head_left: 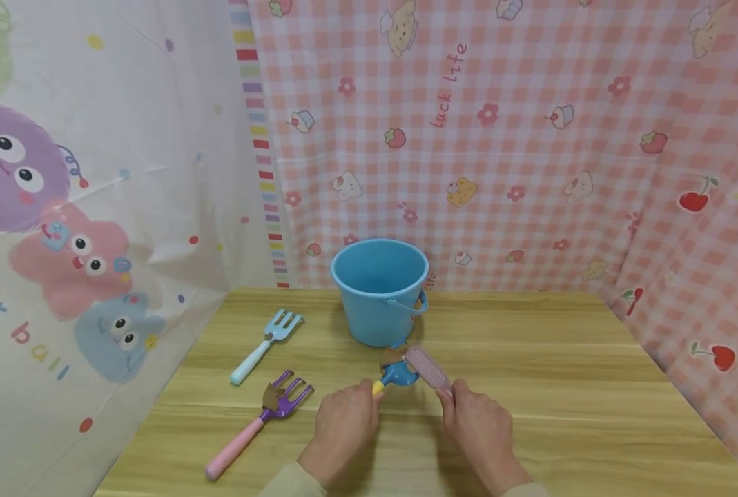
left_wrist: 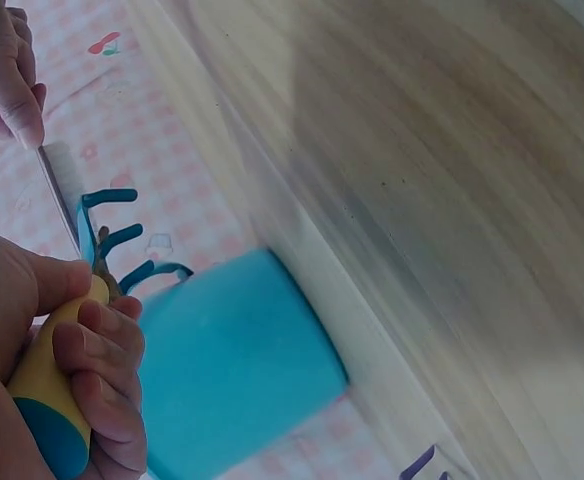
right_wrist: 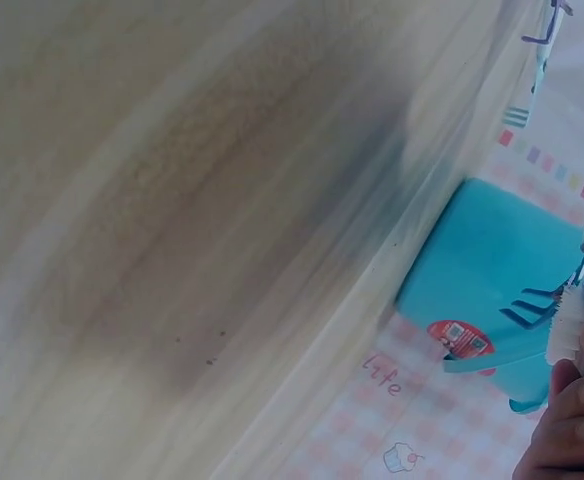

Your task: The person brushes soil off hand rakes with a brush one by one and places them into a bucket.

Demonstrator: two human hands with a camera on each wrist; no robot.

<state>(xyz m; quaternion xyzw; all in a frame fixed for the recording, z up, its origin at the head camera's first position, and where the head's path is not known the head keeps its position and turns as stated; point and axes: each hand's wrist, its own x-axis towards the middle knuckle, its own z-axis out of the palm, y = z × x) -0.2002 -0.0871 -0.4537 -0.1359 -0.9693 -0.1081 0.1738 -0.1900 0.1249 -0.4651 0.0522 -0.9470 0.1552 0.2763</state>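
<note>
Left fingers (left_wrist: 110, 402) grip yellow fork handle (left_wrist: 45, 368); blue bucket (left_wrist: 237, 355) beyond

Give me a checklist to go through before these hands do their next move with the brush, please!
1. Yellow-handled fork held: ok, the left hand grips its handle.
2. Brush held: ok, the right hand has it by one end.
3. Yellow-handled fork clean: not ok, a brown patch shows on it.
4. Purple fork clean: not ok, there's a brown mark near its prongs.
5. Bucket upright: ok, it stands beyond the hands.
6. Bucket empty: cannot tell, its bottom is hidden.
</note>
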